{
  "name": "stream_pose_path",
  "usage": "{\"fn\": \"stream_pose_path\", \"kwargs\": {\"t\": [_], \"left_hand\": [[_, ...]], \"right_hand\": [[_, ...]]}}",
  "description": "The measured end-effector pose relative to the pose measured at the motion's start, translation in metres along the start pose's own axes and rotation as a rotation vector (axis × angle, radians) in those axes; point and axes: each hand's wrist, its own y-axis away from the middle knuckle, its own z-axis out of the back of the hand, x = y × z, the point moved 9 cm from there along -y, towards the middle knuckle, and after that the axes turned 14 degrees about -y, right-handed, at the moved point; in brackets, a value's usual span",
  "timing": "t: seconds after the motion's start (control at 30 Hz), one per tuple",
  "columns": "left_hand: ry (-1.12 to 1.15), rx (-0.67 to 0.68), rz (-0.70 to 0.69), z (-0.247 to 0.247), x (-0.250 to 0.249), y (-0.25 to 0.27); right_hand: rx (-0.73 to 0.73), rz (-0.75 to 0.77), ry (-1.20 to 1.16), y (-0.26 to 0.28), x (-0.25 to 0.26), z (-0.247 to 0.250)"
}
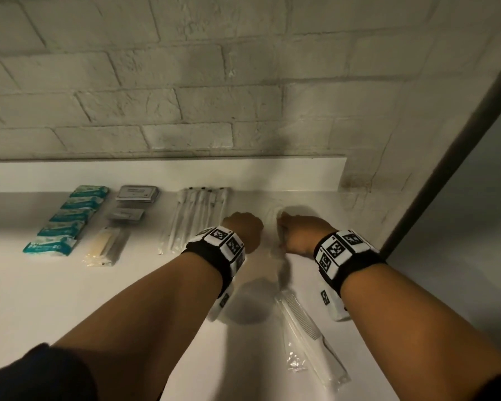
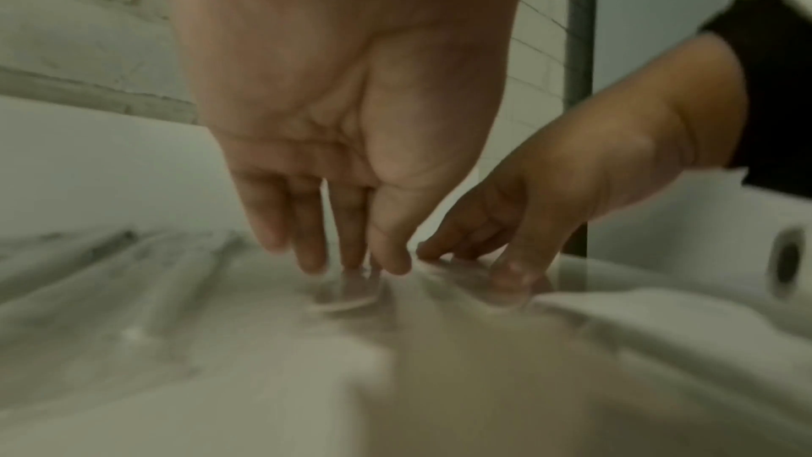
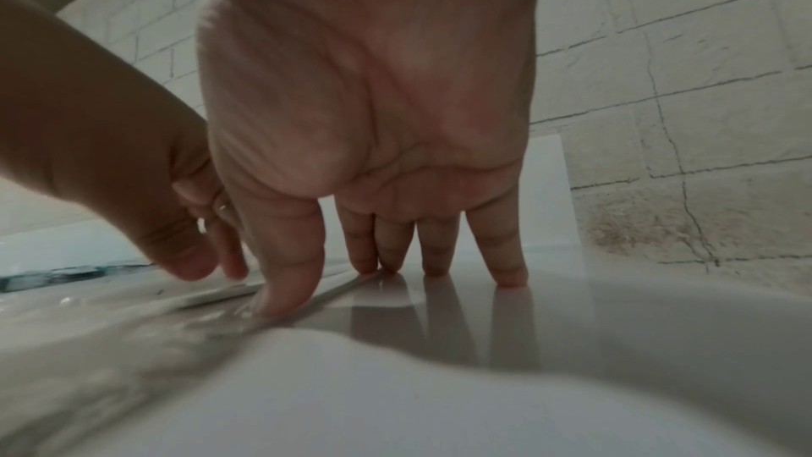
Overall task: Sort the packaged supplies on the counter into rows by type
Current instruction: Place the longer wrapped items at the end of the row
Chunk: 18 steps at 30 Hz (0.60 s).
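On the white bench [image 1: 41,299] the supplies lie in rows that run from the wall toward the front. At the far left is a row of five teal packets [image 1: 67,219], each overlapping the next. Beside it come two grey flat packs [image 1: 135,204] and, in front of them, a clear sachet with a pale yellow item [image 1: 106,246]. Further right, several long thin sticks in clear sleeves [image 1: 197,215] lie side by side. A white comb in a clear wrapper [image 1: 310,334] lies alone, slanted, near the front right. Between the sticks and the comb lies another clear wrapper [image 1: 272,224]; its contents cannot be told.
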Motion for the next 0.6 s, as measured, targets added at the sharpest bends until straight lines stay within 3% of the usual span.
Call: {"fn": "stream_pose_path", "kwargs": {"t": [0.17, 0.6], "left_hand": [[-0.1, 0.013, -0.091, -0.001, -0.004, 0.007], [-0.053, -0.022, -0.079, 0.003, 0.006, 0.008]], "right_hand": [[-0.03, 0.052, 0.003, -0.002, 0.007, 0.0], [0.063, 0.006, 0.001, -0.003, 0.008, -0.004]]}}
